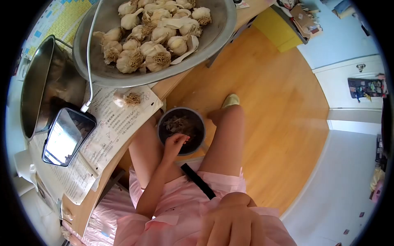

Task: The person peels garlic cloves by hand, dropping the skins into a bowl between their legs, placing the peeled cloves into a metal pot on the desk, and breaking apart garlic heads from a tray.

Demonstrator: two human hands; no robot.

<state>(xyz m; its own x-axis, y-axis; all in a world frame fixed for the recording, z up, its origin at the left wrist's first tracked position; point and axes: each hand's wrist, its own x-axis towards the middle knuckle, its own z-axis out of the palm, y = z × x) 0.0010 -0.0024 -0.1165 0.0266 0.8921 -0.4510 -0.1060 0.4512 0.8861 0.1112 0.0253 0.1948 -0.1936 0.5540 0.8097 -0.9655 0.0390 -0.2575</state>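
Note:
My left hand (175, 145) is over the round dark bin (202, 135) between my knees, fingers bent and pressed together. Anything they pinch is too small to make out. Dry, papery garlic skins (179, 124) lie inside the bin. Close to the camera, my right hand (233, 223) shows its back at the bottom of the view, with its fingertips cut off by the edge. On the table, a wide metal basin (223, 37) holds several garlic bulbs (158, 57). A single garlic bulb (126, 99) lies on the printed sheets (119, 123) just below the basin.
A phone (69, 137) with a white cable (89, 53) lies on the papers. Beside it, a deep metal pot (35, 90) stands tilted. The table edge (111, 168) runs along my left. A yellow box (275, 30) stands on the wooden floor (275, 110) ahead.

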